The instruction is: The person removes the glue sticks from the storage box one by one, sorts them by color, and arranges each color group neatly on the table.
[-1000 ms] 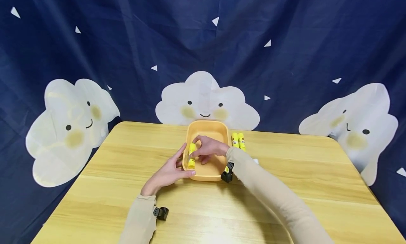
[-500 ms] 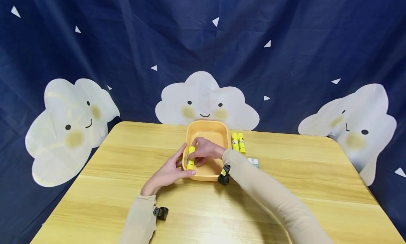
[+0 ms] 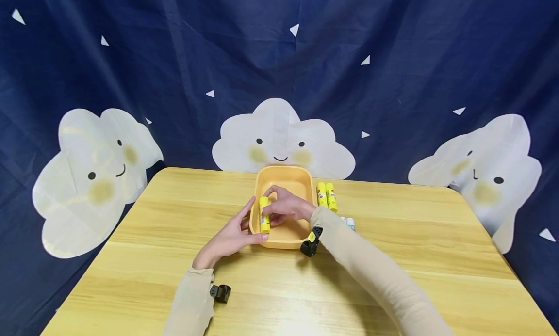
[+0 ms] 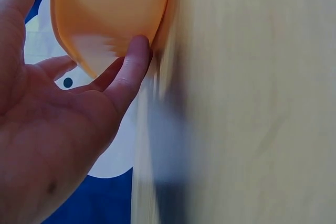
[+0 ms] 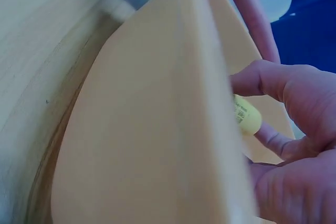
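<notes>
In the head view, my right hand [image 3: 286, 204] reaches into an orange plastic box [image 3: 292, 177] and pinches a yellow glue stick [image 3: 264, 225]. The stick lies lengthwise along the box's left inner wall. Its rounded yellow end [image 5: 249, 116] shows between thumb and fingers in the right wrist view; the box wall hides the rest. My left hand [image 3: 231, 236] holds the near left corner of the box, thumb at the near rim and fingers along the left side. The left wrist view shows that thumb right at the box's edge.
Two more yellow glue sticks [image 3: 332, 198] lie side by side just right of the box. Nearer, small white-capped sticks [image 3: 351, 223] are partly hidden by the right sleeve. Behind the wooden table [image 3: 415, 239] hangs a dark blue curtain [image 3: 384, 84] with cloud faces.
The right hand and glue stick shift slightly nearer, then slightly back, within the box. The white-capped sticks show more than a second ago. The left hand stays on the box.
</notes>
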`<move>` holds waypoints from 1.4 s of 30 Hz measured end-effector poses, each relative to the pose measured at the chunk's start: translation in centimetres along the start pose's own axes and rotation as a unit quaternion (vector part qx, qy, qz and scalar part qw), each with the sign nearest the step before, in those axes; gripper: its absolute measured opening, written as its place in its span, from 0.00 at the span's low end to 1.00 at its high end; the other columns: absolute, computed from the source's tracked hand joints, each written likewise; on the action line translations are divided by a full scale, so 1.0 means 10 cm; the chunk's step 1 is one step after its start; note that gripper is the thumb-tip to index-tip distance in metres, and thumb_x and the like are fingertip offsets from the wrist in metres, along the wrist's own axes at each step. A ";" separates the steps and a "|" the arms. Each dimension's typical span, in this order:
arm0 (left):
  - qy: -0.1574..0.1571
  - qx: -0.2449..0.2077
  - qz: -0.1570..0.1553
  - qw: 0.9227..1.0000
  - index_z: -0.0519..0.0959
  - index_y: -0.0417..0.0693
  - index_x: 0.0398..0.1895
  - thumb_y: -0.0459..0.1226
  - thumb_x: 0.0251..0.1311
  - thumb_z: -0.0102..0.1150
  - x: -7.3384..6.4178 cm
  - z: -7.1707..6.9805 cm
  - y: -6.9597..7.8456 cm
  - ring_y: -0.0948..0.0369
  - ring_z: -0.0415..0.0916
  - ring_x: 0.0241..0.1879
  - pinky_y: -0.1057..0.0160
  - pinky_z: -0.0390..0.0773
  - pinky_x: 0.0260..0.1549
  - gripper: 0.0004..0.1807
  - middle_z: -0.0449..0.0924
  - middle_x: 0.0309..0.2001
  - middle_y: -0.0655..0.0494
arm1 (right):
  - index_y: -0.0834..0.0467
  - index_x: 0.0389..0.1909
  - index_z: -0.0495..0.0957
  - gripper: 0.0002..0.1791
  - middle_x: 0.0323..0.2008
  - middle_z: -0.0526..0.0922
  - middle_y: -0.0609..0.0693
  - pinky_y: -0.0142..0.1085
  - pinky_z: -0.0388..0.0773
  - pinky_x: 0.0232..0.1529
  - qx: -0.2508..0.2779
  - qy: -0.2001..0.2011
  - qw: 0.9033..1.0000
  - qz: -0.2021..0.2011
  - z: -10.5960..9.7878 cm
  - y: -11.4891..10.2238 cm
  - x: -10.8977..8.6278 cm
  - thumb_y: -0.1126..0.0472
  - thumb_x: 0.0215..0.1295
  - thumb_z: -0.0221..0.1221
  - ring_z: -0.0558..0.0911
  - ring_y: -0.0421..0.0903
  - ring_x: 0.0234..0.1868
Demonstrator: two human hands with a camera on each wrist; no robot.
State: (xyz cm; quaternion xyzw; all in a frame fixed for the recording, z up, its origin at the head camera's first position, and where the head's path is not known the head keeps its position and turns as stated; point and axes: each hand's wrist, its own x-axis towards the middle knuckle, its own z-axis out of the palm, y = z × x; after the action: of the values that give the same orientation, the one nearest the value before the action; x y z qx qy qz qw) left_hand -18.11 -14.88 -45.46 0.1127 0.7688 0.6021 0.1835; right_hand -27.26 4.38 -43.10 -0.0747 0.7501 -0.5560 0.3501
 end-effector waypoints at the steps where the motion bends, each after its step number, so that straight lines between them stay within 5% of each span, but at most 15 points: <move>1: 0.001 0.002 -0.001 1.000 0.38 0.65 0.84 0.43 0.58 0.75 0.00 0.00 0.00 0.48 0.73 0.69 0.56 0.80 0.61 0.62 0.64 0.75 0.40 | 0.56 0.61 0.62 0.31 0.23 0.81 0.54 0.38 0.88 0.30 0.001 0.003 1.000 -0.004 -0.02 0.00 -0.01 0.73 0.60 0.63 0.80 0.45 0.19; 6: 0.001 0.004 -0.004 1.000 0.38 0.67 0.84 0.44 0.58 0.76 0.01 0.00 -0.01 0.48 0.74 0.68 0.56 0.81 0.61 0.62 0.67 0.73 0.40 | 0.54 0.63 0.63 0.33 0.31 0.82 0.56 0.45 0.89 0.39 0.004 0.022 0.999 -0.037 -0.10 0.00 -0.05 0.72 0.60 0.64 0.85 0.50 0.26; 24: -0.014 -0.035 0.009 0.999 0.36 0.63 0.84 0.38 0.59 0.75 0.03 0.02 -0.03 0.48 0.78 0.64 0.60 0.83 0.56 0.63 0.67 0.72 0.35 | 0.52 0.67 0.64 0.32 0.42 0.81 0.57 0.49 0.89 0.44 0.076 0.091 0.984 -0.137 -0.40 0.01 -0.38 0.71 0.64 0.59 0.85 0.47 0.36; 42: 0.002 -0.020 0.000 1.000 0.38 0.67 0.84 0.38 0.57 0.76 0.00 0.00 -0.01 0.48 0.76 0.65 0.58 0.82 0.58 0.64 0.65 0.74 0.38 | 0.51 0.71 0.64 0.34 0.44 0.77 0.55 0.49 0.88 0.45 0.081 0.125 0.976 -0.158 -0.83 0.17 -0.79 0.69 0.65 0.59 0.85 0.47 0.41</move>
State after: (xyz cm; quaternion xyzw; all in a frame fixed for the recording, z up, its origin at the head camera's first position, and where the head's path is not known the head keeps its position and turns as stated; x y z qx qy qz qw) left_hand -18.11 -14.92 -45.57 0.1084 0.7569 0.6175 0.1844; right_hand -25.93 15.43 -39.96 -0.0936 0.7194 -0.6679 0.1664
